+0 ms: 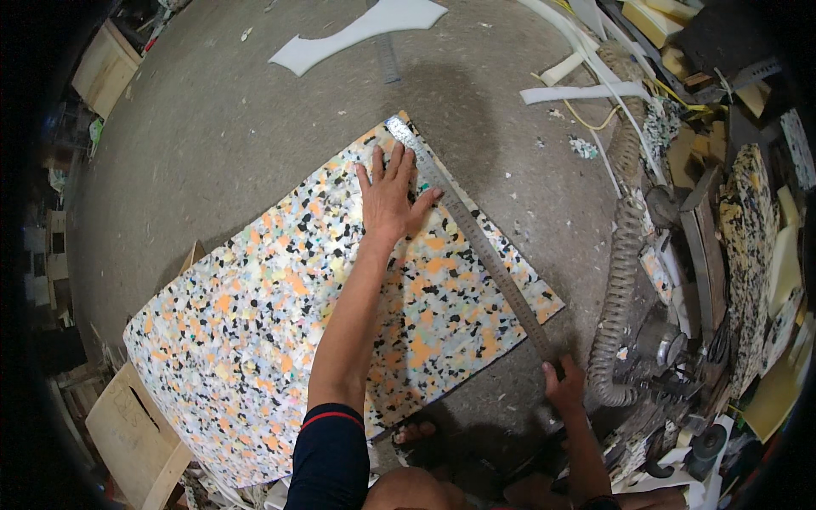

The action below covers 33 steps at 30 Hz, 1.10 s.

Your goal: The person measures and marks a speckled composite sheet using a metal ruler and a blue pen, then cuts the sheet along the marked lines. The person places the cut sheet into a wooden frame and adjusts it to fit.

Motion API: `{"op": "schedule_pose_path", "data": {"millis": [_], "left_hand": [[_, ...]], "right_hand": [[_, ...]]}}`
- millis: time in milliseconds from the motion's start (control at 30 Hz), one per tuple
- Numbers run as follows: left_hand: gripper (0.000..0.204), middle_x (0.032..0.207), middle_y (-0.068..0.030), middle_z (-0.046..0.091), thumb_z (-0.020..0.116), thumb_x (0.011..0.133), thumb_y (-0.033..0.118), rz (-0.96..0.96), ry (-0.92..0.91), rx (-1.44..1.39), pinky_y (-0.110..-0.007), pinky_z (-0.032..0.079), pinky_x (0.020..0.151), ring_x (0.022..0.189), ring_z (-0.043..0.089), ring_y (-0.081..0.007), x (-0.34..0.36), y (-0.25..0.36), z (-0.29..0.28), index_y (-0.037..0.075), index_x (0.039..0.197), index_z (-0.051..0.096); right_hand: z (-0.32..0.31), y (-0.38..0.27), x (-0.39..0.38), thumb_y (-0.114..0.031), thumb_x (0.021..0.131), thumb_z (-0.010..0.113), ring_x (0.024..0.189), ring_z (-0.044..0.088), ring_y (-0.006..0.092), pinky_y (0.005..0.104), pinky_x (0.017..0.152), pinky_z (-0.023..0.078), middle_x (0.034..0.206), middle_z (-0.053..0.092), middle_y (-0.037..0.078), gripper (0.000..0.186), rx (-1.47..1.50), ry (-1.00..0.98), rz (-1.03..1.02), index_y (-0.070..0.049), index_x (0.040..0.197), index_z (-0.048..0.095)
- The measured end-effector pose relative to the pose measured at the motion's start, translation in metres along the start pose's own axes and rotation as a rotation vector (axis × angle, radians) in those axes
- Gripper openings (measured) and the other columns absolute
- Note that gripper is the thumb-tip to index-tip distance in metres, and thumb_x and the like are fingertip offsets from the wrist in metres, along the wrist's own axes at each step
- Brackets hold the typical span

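Observation:
A large sheet of speckled foam [263,297], flecked white, orange and black, spreads out in front of me. Along its right edge lies a long metal ruler [489,255], running slantwise and sticking out past the near edge. My left hand [389,194] presses flat on the sheet near the far corner, fingers apart, with fingertips and thumb close to the ruler. At the ruler's near end, just off the sheet, my right hand [567,388] has its fingers closed on the ruler's tip. Whether anything else is in that hand is hidden.
A curved white foam piece [357,36] lies on the floor beyond, over another metal strip [388,64]. On the right are a coiled hose [626,289], white foam strips [586,92] and piled foam scraps [748,246]. Wooden boards [127,416] stand at the lower left.

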<state>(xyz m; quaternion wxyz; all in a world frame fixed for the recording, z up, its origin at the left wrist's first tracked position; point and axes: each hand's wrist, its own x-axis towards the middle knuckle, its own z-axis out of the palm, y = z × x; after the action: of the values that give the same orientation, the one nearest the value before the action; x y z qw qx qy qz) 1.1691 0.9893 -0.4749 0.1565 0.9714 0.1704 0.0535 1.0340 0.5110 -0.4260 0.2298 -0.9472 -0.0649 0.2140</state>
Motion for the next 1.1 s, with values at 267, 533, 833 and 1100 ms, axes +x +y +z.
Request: {"op": "schedule_pose_path", "data": {"millis": [267,533,833,1100], "left_hand": [[0.08,0.163,-0.0073,0.036,0.063,0.093,0.059,0.016,0.111,0.168,-0.062,0.005,0.124,0.155,0.021,-0.0334,0.018,-0.009,0.04,0.012,0.155,0.042],[0.087,0.166,-0.0041,0.031,0.049,0.091,0.075,0.09,0.202,0.159,-0.06,0.006,0.125,0.155,0.019,-0.0331,0.037,-0.003,0.063,0.018,0.157,0.04],[0.084,0.162,-0.0098,0.038,0.059,0.09,0.069,0.139,0.266,0.112,-0.065,0.009,0.121,0.153,0.025,-0.0391,0.042,-0.002,0.073,0.013,0.152,0.048],[0.085,0.162,-0.0099,0.038,0.059,0.09,0.068,0.145,0.276,0.107,-0.065,0.009,0.121,0.153,0.025,-0.0384,0.04,0.003,0.07,0.012,0.152,0.047]], "right_hand": [[0.021,0.029,0.053,-0.031,0.091,0.075,0.088,0.069,0.0422,0.0467,0.081,0.054,0.094,0.071,0.025,0.04,0.033,0.065,-0.122,0.005,0.107,0.069],[0.01,0.039,0.066,-0.025,0.086,0.079,0.074,0.069,0.0348,0.042,0.068,0.052,0.084,0.069,0.022,0.033,0.144,0.12,-0.117,0.004,0.099,0.069],[0.007,0.05,0.069,-0.028,0.086,0.079,0.076,0.07,0.0342,0.0421,0.068,0.054,0.086,0.071,0.02,0.033,0.223,0.113,-0.074,0.001,0.097,0.072],[0.001,0.054,0.071,-0.029,0.085,0.079,0.072,0.07,0.0352,0.0423,0.067,0.053,0.084,0.071,0.02,0.033,0.246,0.116,-0.111,0.001,0.097,0.073]]}}
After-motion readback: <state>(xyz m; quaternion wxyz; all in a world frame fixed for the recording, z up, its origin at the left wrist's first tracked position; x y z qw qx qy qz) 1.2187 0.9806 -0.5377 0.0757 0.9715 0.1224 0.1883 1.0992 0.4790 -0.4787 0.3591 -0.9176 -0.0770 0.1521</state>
